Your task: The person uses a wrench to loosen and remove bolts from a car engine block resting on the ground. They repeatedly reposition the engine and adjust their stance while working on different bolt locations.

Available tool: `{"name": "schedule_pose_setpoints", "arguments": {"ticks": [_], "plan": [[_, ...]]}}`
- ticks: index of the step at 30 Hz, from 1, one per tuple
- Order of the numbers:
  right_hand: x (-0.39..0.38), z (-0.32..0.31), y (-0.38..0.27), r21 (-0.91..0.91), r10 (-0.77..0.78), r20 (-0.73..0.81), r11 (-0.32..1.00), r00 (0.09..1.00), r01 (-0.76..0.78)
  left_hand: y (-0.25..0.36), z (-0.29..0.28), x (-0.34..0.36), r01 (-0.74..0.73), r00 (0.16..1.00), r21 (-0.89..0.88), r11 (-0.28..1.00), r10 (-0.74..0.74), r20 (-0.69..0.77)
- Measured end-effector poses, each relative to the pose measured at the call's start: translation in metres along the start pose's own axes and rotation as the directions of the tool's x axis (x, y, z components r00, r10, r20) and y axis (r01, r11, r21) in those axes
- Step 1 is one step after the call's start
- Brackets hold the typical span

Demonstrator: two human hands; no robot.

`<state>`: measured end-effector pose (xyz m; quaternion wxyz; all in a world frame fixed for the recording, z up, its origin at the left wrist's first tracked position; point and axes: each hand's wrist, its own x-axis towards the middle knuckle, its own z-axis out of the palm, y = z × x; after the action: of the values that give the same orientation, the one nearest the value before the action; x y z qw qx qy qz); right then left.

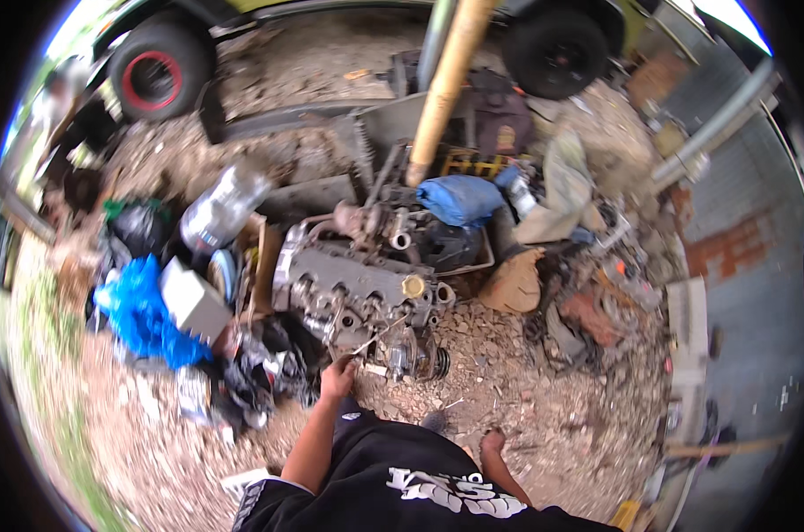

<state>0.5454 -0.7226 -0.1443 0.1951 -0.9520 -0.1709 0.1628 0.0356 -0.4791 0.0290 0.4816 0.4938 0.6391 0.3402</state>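
A car engine with a grey valve cover and a yellowish oil cap sits on the gravel in front of me. My left hand is closed at the engine's near edge. It grips a long thin metal tool, wrench-like, which slants up to the right across the engine's near side. A pulley shows at the engine's lower right. My right hand hangs low over the gravel, apart from the engine. Its fingers are too small and blurred to read.
Left of the engine lie a blue plastic bag, a white box and black bags. Beyond it, a yellow pole slants down near a blue bundle. Scrap parts lie right, beside a metal sheet wall. A vehicle wheel stands behind.
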Motion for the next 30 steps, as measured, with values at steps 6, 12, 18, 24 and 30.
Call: {"name": "schedule_pose_setpoints", "arguments": {"ticks": [6,12,18,24,30], "plan": [[-0.099,0.016,-0.145,0.023,-0.471,0.532,0.839,0.704,0.544,-0.272,-0.078,-0.329,0.401,0.754,0.868,0.294,-0.644,-0.131],[-0.045,0.029,-0.095,-0.205,-0.301,0.504,0.868,0.809,0.451,-0.239,-0.040,-0.534,0.663,0.648,0.509,0.549,-0.762,-0.022],[-0.015,0.049,-0.067,-0.487,-0.067,0.664,0.717,0.745,0.498,-0.251,-0.021,-0.484,0.811,0.561,0.223,0.540,-0.827,-0.037],[-0.113,0.069,-0.174,-0.333,-0.332,0.552,0.753,0.765,0.568,-0.264,-0.073,-0.269,0.672,0.558,-0.490,0.555,-0.815,-0.158],[-0.144,0.082,-0.260,-0.318,-0.393,0.583,0.695,0.711,0.645,-0.164,-0.163,-0.119,0.409,0.732,-0.531,0.742,-0.614,-0.295]]}}
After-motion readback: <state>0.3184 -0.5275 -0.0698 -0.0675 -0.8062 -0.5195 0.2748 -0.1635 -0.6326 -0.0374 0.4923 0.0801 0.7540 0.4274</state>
